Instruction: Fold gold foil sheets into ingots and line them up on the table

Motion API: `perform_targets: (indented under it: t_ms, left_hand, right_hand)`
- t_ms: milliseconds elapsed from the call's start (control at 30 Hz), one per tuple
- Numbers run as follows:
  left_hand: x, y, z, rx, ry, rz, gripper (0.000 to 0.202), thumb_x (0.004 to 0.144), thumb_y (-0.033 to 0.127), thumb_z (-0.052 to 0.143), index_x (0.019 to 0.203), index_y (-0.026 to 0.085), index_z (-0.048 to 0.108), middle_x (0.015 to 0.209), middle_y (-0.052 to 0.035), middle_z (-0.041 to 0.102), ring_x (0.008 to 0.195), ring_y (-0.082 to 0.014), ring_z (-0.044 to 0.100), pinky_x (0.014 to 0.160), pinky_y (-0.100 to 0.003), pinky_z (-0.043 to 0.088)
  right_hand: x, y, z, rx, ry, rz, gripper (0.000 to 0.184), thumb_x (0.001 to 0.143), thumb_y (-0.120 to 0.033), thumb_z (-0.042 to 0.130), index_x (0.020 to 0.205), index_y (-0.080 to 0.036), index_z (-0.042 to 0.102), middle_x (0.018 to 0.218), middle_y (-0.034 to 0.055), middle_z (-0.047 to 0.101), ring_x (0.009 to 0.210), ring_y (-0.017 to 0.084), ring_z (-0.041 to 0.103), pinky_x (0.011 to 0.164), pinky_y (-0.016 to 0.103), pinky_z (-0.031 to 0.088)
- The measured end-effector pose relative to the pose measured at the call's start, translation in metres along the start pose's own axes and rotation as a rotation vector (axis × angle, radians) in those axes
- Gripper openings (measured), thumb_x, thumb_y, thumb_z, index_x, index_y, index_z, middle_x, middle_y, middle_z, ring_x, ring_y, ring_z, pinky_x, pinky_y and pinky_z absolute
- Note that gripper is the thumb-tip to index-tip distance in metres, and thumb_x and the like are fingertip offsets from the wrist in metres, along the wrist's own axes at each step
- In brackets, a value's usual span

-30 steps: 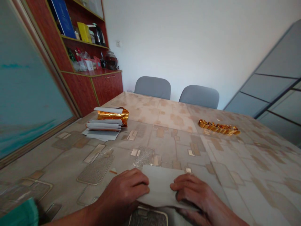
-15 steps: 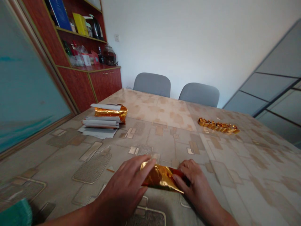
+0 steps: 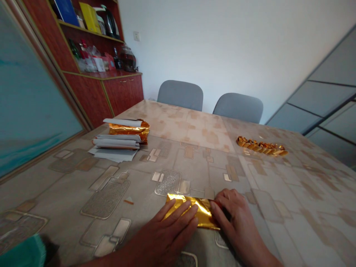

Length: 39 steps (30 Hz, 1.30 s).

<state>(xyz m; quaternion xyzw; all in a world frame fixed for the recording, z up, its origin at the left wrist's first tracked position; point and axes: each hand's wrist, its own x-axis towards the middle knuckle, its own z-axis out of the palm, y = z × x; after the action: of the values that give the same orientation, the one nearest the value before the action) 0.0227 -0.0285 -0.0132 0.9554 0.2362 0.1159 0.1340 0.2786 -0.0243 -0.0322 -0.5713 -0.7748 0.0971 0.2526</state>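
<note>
A folded sheet of shiny gold foil paper (image 3: 204, 213) lies on the patterned table in front of me, close to the near side. My left hand (image 3: 174, 230) rests flat across its left part, with the fingers stretched out over the foil. At the sheet's right end, my right hand (image 3: 232, 211) grips the edge between thumb and curled fingers. A bit of red shows by the right fingertips, and the far side of that grip is hidden.
On the table's left sits a stack of grey-backed gold foil sheets (image 3: 116, 142). A row of folded gold pieces (image 3: 261, 145) lies at the right. Two grey chairs (image 3: 180, 95) stand behind the table (image 3: 191, 167). A small brown scrap (image 3: 128, 202) lies left of my hands.
My left hand has moved from the foil's left end onto its top and flattened out. The foil now lies flatter. My right hand stays at the right end. The view has tilted slightly down.
</note>
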Motion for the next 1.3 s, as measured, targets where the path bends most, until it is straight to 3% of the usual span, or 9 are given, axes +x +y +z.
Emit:
perform_targets:
  t_ms: [300,500,733,933,1167,1300]
  left_hand:
    - [-0.002,-0.002,0.002,-0.096,0.081,-0.003,0.077,0.094,0.028,0.060,0.159,0.029,0.020,0.159,-0.0078,0.042,0.147,-0.0300,0.036,0.122,-0.048,0.030]
    - [0.001,-0.002,0.001,-0.061,0.009,-0.013,0.078,0.093,0.027,0.062,0.159,0.029,0.020,0.160,-0.0096,0.039,0.147,-0.0307,0.036,0.122,-0.050,0.029]
    - [0.000,-0.004,0.010,-0.127,0.050,-0.067,0.081,0.088,0.050,0.069,0.156,0.030,0.030,0.160,-0.0113,0.040,0.146,-0.0351,0.036,0.118,-0.054,0.034]
    - [-0.004,-0.008,0.018,-0.089,0.059,-0.061,0.079,0.089,0.047,0.068,0.156,0.030,0.030,0.160,-0.0135,0.038,0.146,-0.0372,0.035,0.118,-0.061,0.029]
    - [-0.008,-0.006,0.013,-0.056,0.108,-0.058,0.077,0.091,0.043,0.066,0.157,0.030,0.028,0.161,-0.0112,0.038,0.146,-0.0349,0.037,0.120,-0.055,0.030]
    - [-0.006,-0.013,0.015,-0.022,0.031,-0.034,0.078,0.086,0.033,0.070,0.155,0.026,0.034,0.160,-0.0148,0.038,0.144,-0.0384,0.039,0.116,-0.059,0.034]
  right_hand:
    - [-0.001,0.002,0.007,-0.148,0.070,-0.071,0.026,0.098,-0.021,0.052,0.073,-0.021,0.057,0.075,0.0041,0.058,0.075,0.024,0.051,0.071,0.037,0.034]
    - [0.002,-0.001,0.007,-0.242,0.085,-0.117,0.027,0.097,-0.020,0.051,0.071,-0.022,0.057,0.073,0.0035,0.058,0.072,0.024,0.050,0.071,0.037,0.033]
    - [0.003,-0.002,0.009,-0.275,0.077,-0.109,0.022,0.094,-0.017,0.053,0.073,-0.022,0.057,0.072,0.0036,0.058,0.073,0.025,0.051,0.071,0.038,0.034]
    - [0.003,-0.002,0.009,-0.261,0.092,-0.077,0.019,0.088,-0.014,0.058,0.072,-0.023,0.053,0.071,0.0026,0.059,0.072,0.025,0.052,0.067,0.036,0.036]
    - [0.003,-0.001,0.011,-0.270,0.114,-0.071,0.020,0.085,-0.013,0.059,0.070,-0.024,0.051,0.070,0.0021,0.059,0.070,0.024,0.053,0.067,0.036,0.037]
    - [0.004,-0.001,0.010,-0.216,0.103,-0.030,0.015,0.085,-0.012,0.058,0.075,-0.023,0.055,0.072,0.0027,0.062,0.072,0.025,0.056,0.068,0.037,0.041]
